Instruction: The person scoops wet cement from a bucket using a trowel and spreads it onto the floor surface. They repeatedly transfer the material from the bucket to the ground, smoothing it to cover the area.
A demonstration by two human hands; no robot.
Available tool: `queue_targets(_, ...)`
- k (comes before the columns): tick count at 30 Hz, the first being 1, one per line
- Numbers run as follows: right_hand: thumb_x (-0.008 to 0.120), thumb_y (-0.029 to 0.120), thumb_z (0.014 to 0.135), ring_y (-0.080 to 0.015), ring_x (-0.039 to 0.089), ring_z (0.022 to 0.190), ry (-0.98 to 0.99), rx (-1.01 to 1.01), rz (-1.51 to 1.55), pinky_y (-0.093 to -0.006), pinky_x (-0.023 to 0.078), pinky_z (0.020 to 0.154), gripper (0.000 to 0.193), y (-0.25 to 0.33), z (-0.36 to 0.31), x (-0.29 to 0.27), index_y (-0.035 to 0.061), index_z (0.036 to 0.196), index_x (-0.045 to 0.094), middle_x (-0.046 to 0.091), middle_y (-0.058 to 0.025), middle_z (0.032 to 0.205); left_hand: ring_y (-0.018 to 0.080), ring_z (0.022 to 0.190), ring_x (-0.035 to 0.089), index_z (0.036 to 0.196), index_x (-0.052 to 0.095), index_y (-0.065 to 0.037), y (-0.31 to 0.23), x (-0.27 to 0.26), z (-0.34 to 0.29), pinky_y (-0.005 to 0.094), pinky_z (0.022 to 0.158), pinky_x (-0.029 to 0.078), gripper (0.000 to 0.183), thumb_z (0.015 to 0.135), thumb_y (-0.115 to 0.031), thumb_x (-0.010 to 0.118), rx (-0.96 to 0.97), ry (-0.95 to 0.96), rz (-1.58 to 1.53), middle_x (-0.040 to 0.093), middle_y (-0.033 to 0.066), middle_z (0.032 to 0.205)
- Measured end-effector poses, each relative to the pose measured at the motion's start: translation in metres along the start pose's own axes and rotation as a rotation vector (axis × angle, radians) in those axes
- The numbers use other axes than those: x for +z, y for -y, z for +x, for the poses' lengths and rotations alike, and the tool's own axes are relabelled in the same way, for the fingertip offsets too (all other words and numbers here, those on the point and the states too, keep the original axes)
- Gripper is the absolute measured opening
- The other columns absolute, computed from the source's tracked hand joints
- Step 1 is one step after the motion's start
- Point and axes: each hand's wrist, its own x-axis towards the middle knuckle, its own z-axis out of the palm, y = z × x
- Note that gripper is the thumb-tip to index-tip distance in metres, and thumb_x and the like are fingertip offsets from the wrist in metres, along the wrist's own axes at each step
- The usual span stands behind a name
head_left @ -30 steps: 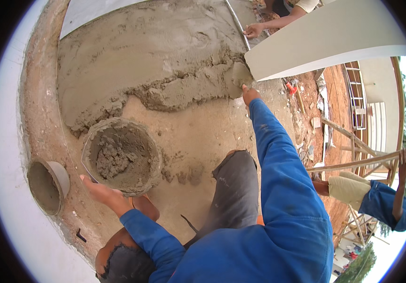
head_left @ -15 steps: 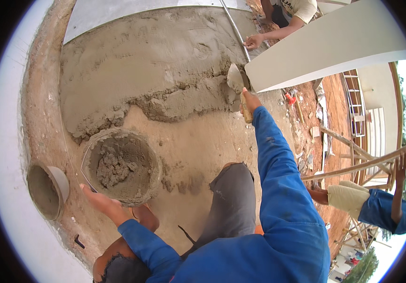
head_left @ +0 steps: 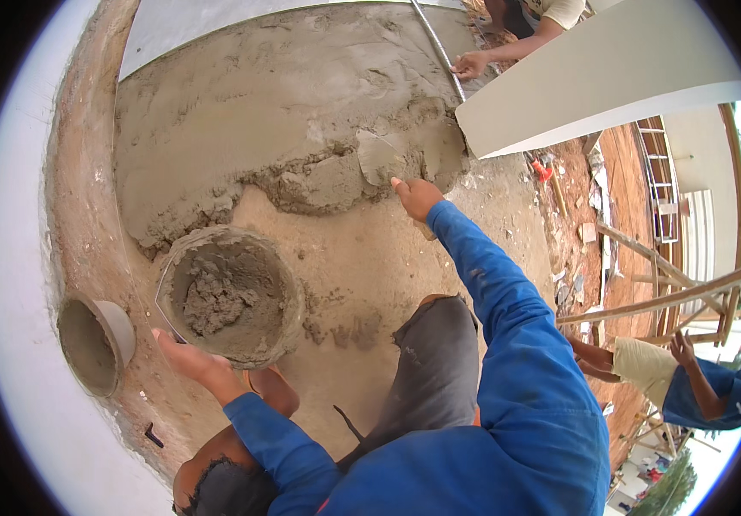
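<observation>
Near the centre of the frame the right hand (head_left: 418, 196), at the end of a blue sleeve, is closed around the handle of a flat grey metal trowel (head_left: 376, 157), whose blade lies against the ragged lower edge of the wet grey mortar layer (head_left: 284, 95) that fills the upper middle. At lower left the left hand (head_left: 188, 357) touches the near rim of a round mortar-caked bucket (head_left: 233, 297) holding lumps of grey mix; its fingers lie along the rim, but I cannot tell whether they clasp it. Left of the bucket a grey pipe opening (head_left: 93, 342) sits in the sandy bare concrete floor (head_left: 370, 267). At the top right another person's hand (head_left: 472, 64) rests on a long metal straightedge (head_left: 436, 43) beside a pale wall (head_left: 602, 77).
</observation>
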Motion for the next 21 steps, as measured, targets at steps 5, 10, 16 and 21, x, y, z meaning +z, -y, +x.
queue_targets(5, 0.033, 0.054, 0.098, -0.0468, 0.056, 0.114, -0.094, 0.315, -0.042, -0.0486, 0.042, 0.101, 0.069, -0.064, -0.001, -0.025, -0.0064, 0.118, 0.059, 0.061, -0.0329, 0.113, 0.0295, 0.115, 0.053, 0.134, 0.04, 0.014, -0.007, 0.01, -0.012, 0.039, 0.1, 0.044, 0.066, 0.099, -0.042, 0.046, 0.068, 0.011, -0.003, 0.048, 0.0225, 0.132)
queue_targets(10, 0.041, 0.059, 0.096, -0.0272, 0.061, 0.054, -0.101, 0.517, 0.833, -0.0407, 0.049, 0.048, 0.058, -0.098, 0.038, -0.003, 0.0034, 0.097, 0.058, 0.062, -0.015, 0.073, 0.0284, 0.111, 0.055, 0.13, 0.044, 0.015, -0.006, 0.011, -0.013, 0.0383, 0.097, 0.046, 0.065, 0.099, -0.042, 0.047, 0.046, -0.019, -0.001, 0.051, 0.0218, 0.128)
queue_targets(16, 0.047, 0.06, 0.094, -0.0221, 0.056, 0.049, 0.255, 0.437, 1.147, -0.0369, 0.047, 0.044, 0.054, 0.022, 0.002, 0.012, 0.0064, 0.094, 0.056, 0.058, -0.0088, 0.07, 0.0278, 0.109, 0.056, 0.129, 0.045, 0.016, -0.005, 0.008, -0.015, 0.0368, 0.096, 0.046, 0.064, 0.099, -0.041, 0.048, 0.042, -0.045, 0.023, 0.052, 0.0213, 0.128)
queue_targets(21, 0.045, 0.058, 0.094, -0.0339, 0.065, 0.087, 0.308, 0.068, 0.658, -0.0452, 0.051, 0.079, 0.065, 0.08, -0.008, 0.056, -0.0034, 0.109, 0.062, 0.066, -0.0211, 0.097, 0.0278, 0.11, 0.057, 0.131, 0.044, 0.016, 0.003, 0.012, -0.014, 0.0365, 0.096, 0.046, 0.065, 0.099, -0.04, 0.048, 0.05, -0.028, 0.034, 0.053, 0.0218, 0.128)
